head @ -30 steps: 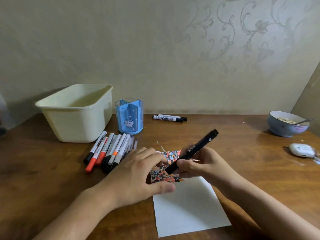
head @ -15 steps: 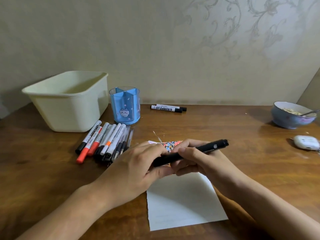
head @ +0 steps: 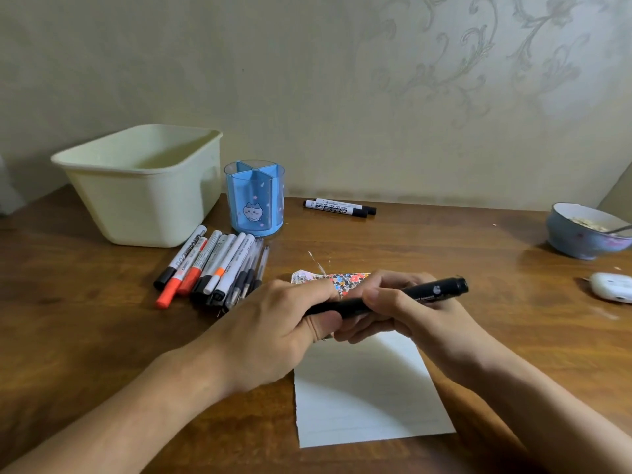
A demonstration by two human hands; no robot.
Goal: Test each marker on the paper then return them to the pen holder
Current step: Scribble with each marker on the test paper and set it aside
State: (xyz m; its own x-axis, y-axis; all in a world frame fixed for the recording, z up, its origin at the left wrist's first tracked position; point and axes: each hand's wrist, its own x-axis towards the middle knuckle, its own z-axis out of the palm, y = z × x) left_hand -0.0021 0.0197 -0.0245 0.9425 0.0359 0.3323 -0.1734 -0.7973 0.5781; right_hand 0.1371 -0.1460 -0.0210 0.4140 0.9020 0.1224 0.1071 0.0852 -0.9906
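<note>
We hold a black marker (head: 393,297) nearly level w/ both hands just above the far end of the white paper (head: 366,398): our left hand (head: 284,323) is curled round its left end, thumb pressed on the barrel, and our right hand (head: 407,309) grips the middle, the butt end sticking out to the right. Left of the paper lies a bunch of markers (head: 212,268), w/ the blue pen holder (head: 254,200) just behind them, and two more whiteboard markers (head: 338,207) lie beyond the paper near the wall.
</note>
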